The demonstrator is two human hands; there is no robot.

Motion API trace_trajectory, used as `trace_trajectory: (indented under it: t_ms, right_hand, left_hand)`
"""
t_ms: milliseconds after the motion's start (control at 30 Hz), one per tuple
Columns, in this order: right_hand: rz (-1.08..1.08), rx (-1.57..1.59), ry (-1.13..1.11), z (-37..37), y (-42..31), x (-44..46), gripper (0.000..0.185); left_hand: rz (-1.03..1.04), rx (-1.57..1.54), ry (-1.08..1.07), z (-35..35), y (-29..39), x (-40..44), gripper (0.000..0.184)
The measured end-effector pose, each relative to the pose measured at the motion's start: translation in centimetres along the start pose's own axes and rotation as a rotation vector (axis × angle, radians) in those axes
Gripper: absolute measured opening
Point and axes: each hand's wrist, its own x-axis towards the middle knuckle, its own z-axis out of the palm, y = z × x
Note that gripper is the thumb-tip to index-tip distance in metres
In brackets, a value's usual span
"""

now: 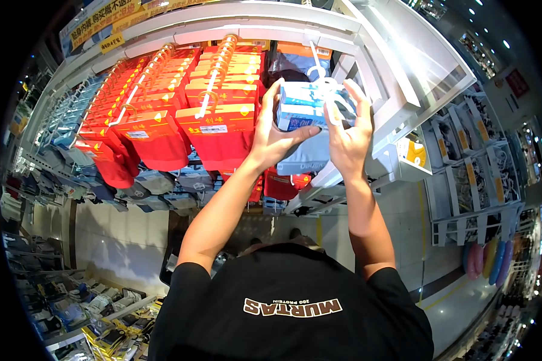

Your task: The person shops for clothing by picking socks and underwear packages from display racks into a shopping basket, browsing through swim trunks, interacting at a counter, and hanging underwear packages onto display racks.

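Note:
A stack of light blue packs of folded garments (304, 157), with printed cards along their tops, hangs in front of me. My left hand (274, 135) wraps the left side of the stack, its thumb lying across the front. On the other side, my right hand (349, 135) closes around the white plastic hanger loops (326, 87) at the top of the packs; its thumb is by the cards and some of its fingers are hidden. A white display rod (314, 55) runs from the rack to these loops. Just left of my left hand hang red packs (223, 141) with orange cards.
The white rack frame (379, 66) rises close to my right hand. More red packs (153, 144) and blue packs (72, 126) hang farther left. Wire shelving (476, 168) stands across the tiled aisle at right. Packed goods (111, 319) fill a low display behind me at left.

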Motion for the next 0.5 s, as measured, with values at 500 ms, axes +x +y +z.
trace_trajectory:
  t_ms: [500]
  right_hand:
    - [-0.009, -0.089, 0.006, 5.6, 7.6, 1.4, 0.072]
  left_hand:
    - [0.061, -0.186, 0.176, 0.9, -6.1, 7.4, 0.095]
